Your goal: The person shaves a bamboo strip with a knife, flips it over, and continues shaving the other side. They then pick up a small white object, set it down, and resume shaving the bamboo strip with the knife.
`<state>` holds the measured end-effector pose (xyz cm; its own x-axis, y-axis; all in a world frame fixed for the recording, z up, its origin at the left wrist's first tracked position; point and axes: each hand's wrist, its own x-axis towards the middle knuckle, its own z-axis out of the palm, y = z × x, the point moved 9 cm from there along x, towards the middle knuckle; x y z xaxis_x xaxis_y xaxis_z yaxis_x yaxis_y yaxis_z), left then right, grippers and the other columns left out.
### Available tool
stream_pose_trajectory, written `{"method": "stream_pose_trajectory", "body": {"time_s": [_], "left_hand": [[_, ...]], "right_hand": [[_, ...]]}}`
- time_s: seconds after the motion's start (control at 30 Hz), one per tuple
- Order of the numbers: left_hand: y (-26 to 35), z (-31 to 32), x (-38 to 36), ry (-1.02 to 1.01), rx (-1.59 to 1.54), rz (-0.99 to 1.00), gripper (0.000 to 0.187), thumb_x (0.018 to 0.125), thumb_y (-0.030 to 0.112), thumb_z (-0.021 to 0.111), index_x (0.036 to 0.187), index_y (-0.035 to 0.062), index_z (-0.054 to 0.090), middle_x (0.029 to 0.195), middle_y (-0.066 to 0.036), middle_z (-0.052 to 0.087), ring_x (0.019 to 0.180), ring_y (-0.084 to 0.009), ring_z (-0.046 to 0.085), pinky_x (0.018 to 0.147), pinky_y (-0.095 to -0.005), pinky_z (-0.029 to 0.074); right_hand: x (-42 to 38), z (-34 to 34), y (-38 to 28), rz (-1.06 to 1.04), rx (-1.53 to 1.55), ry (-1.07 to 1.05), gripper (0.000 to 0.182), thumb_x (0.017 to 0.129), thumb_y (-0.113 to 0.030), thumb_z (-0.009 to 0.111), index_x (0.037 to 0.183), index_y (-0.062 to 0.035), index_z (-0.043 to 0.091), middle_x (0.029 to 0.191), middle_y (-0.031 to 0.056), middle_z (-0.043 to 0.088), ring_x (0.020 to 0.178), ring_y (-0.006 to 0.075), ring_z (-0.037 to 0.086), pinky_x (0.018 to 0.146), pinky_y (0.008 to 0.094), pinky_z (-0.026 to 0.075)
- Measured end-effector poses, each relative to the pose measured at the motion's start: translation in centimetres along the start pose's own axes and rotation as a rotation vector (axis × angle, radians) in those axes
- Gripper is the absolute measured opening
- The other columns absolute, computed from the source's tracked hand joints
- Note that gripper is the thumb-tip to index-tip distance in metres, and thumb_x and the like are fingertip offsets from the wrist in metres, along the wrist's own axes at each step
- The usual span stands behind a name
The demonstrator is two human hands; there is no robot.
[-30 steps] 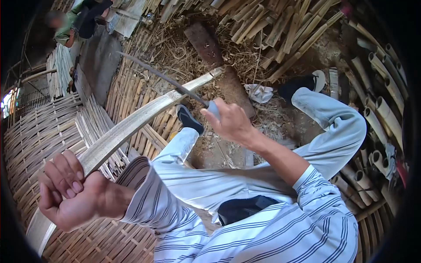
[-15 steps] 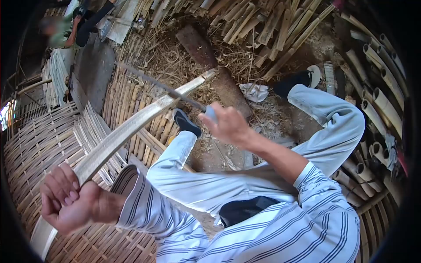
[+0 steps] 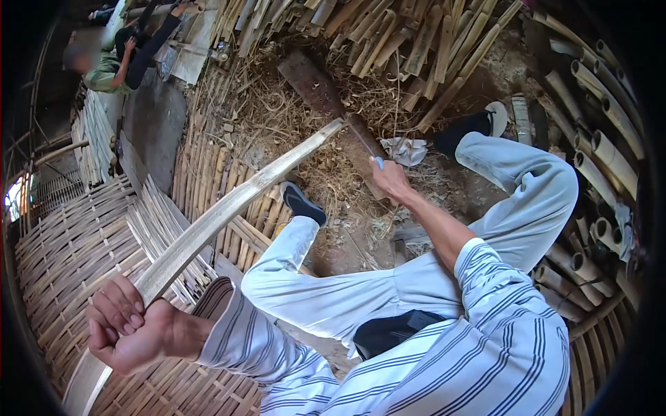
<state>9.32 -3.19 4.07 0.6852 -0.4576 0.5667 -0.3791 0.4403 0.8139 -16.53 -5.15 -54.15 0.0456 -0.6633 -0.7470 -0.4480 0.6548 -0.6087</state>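
Observation:
My left hand [image 3: 135, 327] is closed around the lower part of a long, pale split bamboo strip [image 3: 229, 206]. The strip slants up and away to the right, its far end over a dark wooden block [image 3: 311, 83] on the ground. In my right hand [image 3: 390, 182] is a knife [image 3: 361, 141] with a bluish handle, the fingers wrapped round it. Its thin blade points up and left, its tip close to the strip's far end. Shavings [image 3: 277, 111] lie thick around the block.
Split bamboo pieces [image 3: 430, 41] are heaped at the top, and bamboo poles [image 3: 614, 159] are stacked on the right. Woven bamboo matting [image 3: 69, 256] covers the left. Another person [image 3: 107, 73] sits at the upper left. Crumpled white paper [image 3: 406, 150] lies beside the block.
My right hand has moved right and away from me, taking the knife from across the strip's middle to its far end. My left hand and the strip have shifted slightly right.

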Motion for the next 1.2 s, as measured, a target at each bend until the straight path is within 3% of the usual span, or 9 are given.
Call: {"method": "stream_pose_trajectory", "body": {"time_s": [0.17,0.3,0.4,0.5,0.6,0.83,0.97,1.1,1.2], "left_hand": [[-0.8,-2.0,0.7,0.047,-0.016,-0.023,0.031,0.082,0.017,0.039,0.055,0.0184,0.023,0.049,0.002,0.018,0.042,-0.0100,0.014,0.041,-0.0250,0.016],[-0.8,-2.3,1.0,0.086,0.022,-0.016,0.031,0.082,0.018,0.039,0.055,0.0181,0.022,0.049,0.001,0.018,0.042,-0.0102,0.014,0.041,-0.0250,0.016],[-0.8,-2.2,1.0,0.072,0.005,-0.017,0.031,0.082,0.018,0.040,0.055,0.0180,0.023,0.049,0.002,0.018,0.042,-0.0101,0.015,0.041,-0.0250,0.016],[-0.6,-1.2,1.1,0.041,-0.009,-0.009,0.032,0.081,0.018,0.040,0.055,0.0180,0.023,0.049,0.002,0.019,0.042,-0.0099,0.015,0.041,-0.0251,0.016],[-0.6,-0.1,0.8,0.000,-0.035,-0.010,0.032,0.082,0.019,0.041,0.055,0.0183,0.024,0.049,0.002,0.019,0.041,-0.0098,0.016,0.040,-0.0250,0.016],[-0.7,0.5,1.3,-0.013,0.005,-0.019,0.032,0.082,0.016,0.040,0.055,0.0191,0.023,0.049,0.002,0.019,0.041,-0.0097,0.016,0.041,-0.0245,0.016],[-0.6,-0.7,1.3,0.034,0.037,0.016,0.032,0.082,0.017,0.041,0.055,0.0187,0.024,0.049,0.002,0.020,0.043,-0.0097,0.017,0.042,-0.0243,0.016],[-0.6,-1.2,1.2,-0.101,-0.044,-0.019,0.032,0.082,0.018,0.042,0.055,0.0182,0.025,0.050,0.001,0.022,0.043,-0.0100,0.018,0.043,-0.0251,0.017],[-0.7,-0.9,1.3,0.014,0.033,0.031,0.032,0.082,0.018,0.041,0.055,0.0181,0.025,0.050,0.001,0.022,0.043,-0.0100,0.018,0.043,-0.0256,0.018]], "right_hand": [[-0.5,3.1,-0.1,0.413,0.870,-0.345,0.061,0.097,-0.053,0.039,0.078,0.0024,0.057,0.064,0.0160,0.059,0.057,0.0294,0.058,0.060,0.0462,0.045],[-4.4,-3.7,-10.2,-0.358,0.044,0.072,0.055,0.100,-0.051,0.035,0.087,-0.0011,0.055,0.062,0.0144,0.059,0.050,0.0291,0.057,0.051,0.0438,0.046],[-10.8,-4.3,-15.4,-0.428,0.164,-0.010,0.052,0.100,-0.051,0.037,0.083,-0.0033,0.050,0.053,0.0063,0.047,0.049,0.0217,0.051,0.048,0.0406,0.043],[-11.9,-1.5,-16.0,-0.552,-0.075,-0.142,0.057,0.097,-0.054,0.040,0.093,-0.0001,0.057,0.060,0.0182,0.060,0.059,0.0326,0.065,0.054,0.0454,0.051],[-10.6,0.6,-14.3,-0.641,-0.156,-0.085,0.054,0.099,-0.051,0.040,0.085,-0.0006,0.054,0.053,0.0109,0.054,0.050,0.0226,0.057,0.050,0.0404,0.049],[-6.6,0.7,-11.2,-0.317,0.012,-0.107,0.055,0.094,-0.053,0.047,0.095,0.0002,0.060,0.069,0.0296,0.063,0.073,0.0455,0.066,0.071,0.0548,0.053],[-10.9,0.6,-14.4,-0.585,-0.152,-0.031,0.052,0.096,-0.048,0.046,0.092,0.0020,0.058,0.067,0.0242,0.063,0.066,0.0410,0.066,0.063,0.0520,0.054],[-3.7,1.8,-9.5,-0.282,0.009,-0.142,0.049,0.099,-0.045,0.042,0.088,0.0010,0.056,0.062,0.0175,0.062,0.059,0.0362,0.065,0.059,0.0507,0.053],[-7.5,1.1,-12.6,-0.401,-0.024,-0.174,0.050,0.098,-0.045,0.044,0.086,0.0014,0.056,0.063,0.0188,0.063,0.058,0.0360,0.065,0.060,0.0495,0.054]]}}
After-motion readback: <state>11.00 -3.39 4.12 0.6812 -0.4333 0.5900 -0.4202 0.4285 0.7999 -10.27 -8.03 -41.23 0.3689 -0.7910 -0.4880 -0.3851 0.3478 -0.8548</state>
